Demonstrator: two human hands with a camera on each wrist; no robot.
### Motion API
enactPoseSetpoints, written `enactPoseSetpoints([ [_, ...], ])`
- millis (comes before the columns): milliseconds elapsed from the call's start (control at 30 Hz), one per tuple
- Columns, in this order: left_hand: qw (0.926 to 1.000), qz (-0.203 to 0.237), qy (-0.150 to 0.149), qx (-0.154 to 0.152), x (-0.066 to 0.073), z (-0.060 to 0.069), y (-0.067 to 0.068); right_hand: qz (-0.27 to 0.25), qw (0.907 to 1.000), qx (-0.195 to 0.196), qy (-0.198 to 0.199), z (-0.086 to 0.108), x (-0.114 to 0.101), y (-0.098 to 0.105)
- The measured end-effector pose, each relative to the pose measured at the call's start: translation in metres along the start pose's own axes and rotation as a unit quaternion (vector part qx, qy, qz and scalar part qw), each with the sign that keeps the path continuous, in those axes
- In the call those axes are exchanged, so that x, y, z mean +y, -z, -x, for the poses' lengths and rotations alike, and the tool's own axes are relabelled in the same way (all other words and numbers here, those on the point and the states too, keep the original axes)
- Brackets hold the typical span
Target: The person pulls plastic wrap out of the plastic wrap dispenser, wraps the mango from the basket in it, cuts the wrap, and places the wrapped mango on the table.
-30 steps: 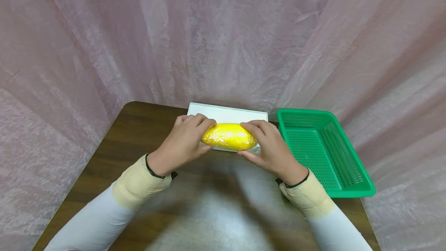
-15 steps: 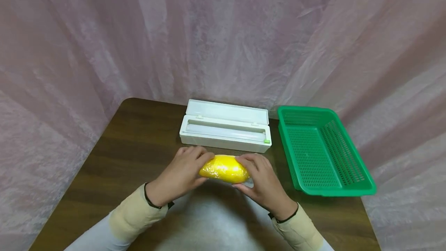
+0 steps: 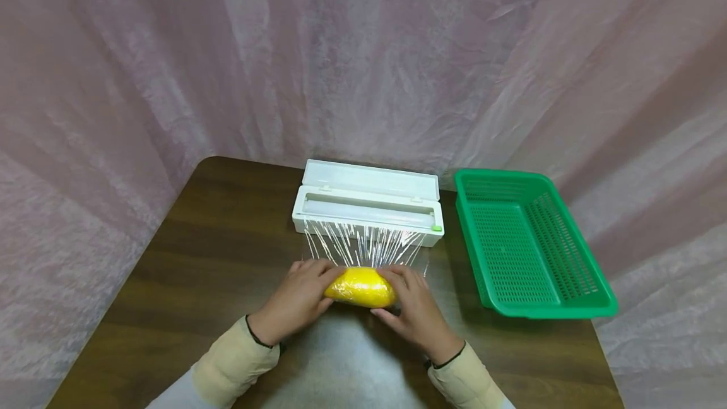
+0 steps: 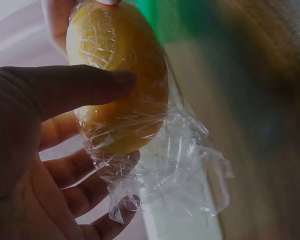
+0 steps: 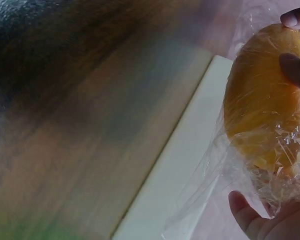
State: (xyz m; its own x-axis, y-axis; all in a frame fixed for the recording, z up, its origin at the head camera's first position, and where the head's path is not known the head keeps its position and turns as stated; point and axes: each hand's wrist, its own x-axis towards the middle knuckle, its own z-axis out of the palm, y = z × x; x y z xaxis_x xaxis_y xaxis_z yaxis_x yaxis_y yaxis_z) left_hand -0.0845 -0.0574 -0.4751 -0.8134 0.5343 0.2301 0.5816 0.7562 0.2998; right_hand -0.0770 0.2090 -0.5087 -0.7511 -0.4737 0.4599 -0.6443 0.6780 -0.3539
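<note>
Between both hands is a yellow oval fruit, wrapped in clear plastic; its exact kind is hard to tell. My left hand grips its left end, its thumb lying across the fruit in the left wrist view. On the other end, my right hand holds it between thumb and fingers. A sheet of cling film stretches in creases from the fruit to a white cling film dispenser. Loose film hangs past the fruit's end. The dispenser's lid stands raised, showing the roll inside.
A green plastic basket stands on the right of the brown wooden table. A small light-green piece sits at the dispenser's right front edge. Behind the table hangs a pinkish curtain.
Both hands have brought the fruit from over the dispenser back towards the body. The dispenser has come into view, and film now shows stretched between it and the fruit.
</note>
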Motion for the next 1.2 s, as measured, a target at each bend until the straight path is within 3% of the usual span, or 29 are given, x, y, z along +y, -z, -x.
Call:
enactPoseSetpoints([
  [267, 0.9921, 0.094, 0.082, -0.013, -0.01, -0.004, -0.015, -0.004, 0.999, -0.014, -0.043, -0.002, 0.005, -0.013],
  [500, 0.9841, 0.131, 0.119, -0.014, -0.018, -0.009, -0.024, -0.014, 0.9959, -0.027, -0.086, -0.007, 0.015, -0.021],
  [700, 0.9732, 0.167, 0.158, -0.004, -0.024, -0.017, -0.032, -0.065, 0.9906, -0.027, -0.117, -0.014, 0.022, -0.025],
  [967, 0.9601, 0.214, 0.18, 0.006, -0.032, -0.029, -0.038, -0.051, 0.989, -0.014, -0.138, -0.018, 0.033, -0.03],
  [1200, 0.9629, 0.187, 0.194, 0.013, -0.036, -0.041, -0.04, -0.076, 0.9775, -0.021, -0.196, -0.031, 0.036, -0.031],
])
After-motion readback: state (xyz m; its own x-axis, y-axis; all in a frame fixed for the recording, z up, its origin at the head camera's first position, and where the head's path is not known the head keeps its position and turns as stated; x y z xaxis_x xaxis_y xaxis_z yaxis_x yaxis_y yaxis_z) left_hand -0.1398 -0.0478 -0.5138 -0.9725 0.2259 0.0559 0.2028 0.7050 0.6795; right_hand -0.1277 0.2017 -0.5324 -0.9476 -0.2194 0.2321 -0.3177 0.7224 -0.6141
